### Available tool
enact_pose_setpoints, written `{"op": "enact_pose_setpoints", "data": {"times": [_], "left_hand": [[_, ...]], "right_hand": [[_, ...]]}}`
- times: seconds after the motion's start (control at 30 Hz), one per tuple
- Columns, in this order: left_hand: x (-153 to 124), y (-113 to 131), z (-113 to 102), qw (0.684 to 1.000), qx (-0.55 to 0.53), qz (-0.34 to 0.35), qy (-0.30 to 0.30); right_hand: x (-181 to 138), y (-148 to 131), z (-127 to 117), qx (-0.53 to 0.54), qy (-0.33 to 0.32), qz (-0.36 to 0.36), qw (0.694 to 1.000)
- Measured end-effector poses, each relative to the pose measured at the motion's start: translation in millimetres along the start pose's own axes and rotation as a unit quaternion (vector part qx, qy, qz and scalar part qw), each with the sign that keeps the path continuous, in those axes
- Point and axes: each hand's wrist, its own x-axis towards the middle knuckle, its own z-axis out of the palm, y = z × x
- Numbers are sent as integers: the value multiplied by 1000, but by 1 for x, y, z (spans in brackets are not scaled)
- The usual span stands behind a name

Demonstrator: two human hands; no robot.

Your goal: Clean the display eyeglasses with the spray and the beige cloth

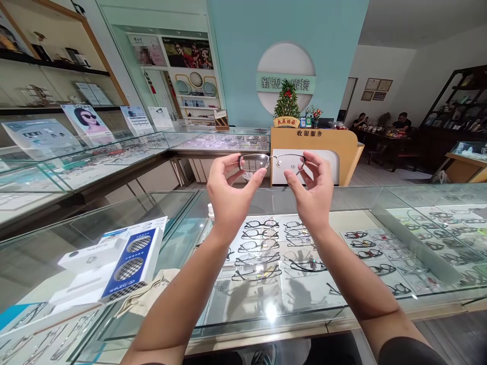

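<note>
I hold a pair of thin metal-framed eyeglasses (272, 161) up in front of me with both hands, above a glass display counter (342, 304). My left hand (228, 195) pinches the frame's left lens end between thumb and fingers. My right hand (314, 192) grips the right end of the frame, fingers curled round it. A small white tag hangs under the left lens. Several eyeglass frames (262, 248) lie in rows inside the counter right below my hands.
A blue-and-white lens display board (131, 263), white boxes and a beige cloth (148, 296) lie on the counter at left. More glass cases run along the left and right. A wooden service desk (323, 147) stands ahead; people sit at a table far right.
</note>
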Motion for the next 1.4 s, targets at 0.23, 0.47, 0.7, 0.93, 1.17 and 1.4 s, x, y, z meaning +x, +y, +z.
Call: {"op": "enact_pose_setpoints", "data": {"times": [0.23, 0.47, 0.7, 0.93, 1.17, 1.4], "left_hand": [[-3, -1, 0, 999, 41, 32, 12], [-6, -5, 4, 999, 7, 35, 35], [-5, -9, 5, 996, 7, 71, 52], [-5, -13, 3, 993, 29, 99, 50], [-3, -14, 2, 996, 9, 77, 39], [1, -17, 3, 999, -47, 2, 4]], "right_hand": [[2, -1, -2, 22, 2, 25, 999], [5, 3, -1, 77, 4, 66, 995], [8, 12, -1, 128, -19, 136, 982], [8, 6, -3, 109, -24, 171, 979], [7, -1, -5, 35, -18, 129, 991], [7, -7, -8, -70, 29, 26, 997]]}}
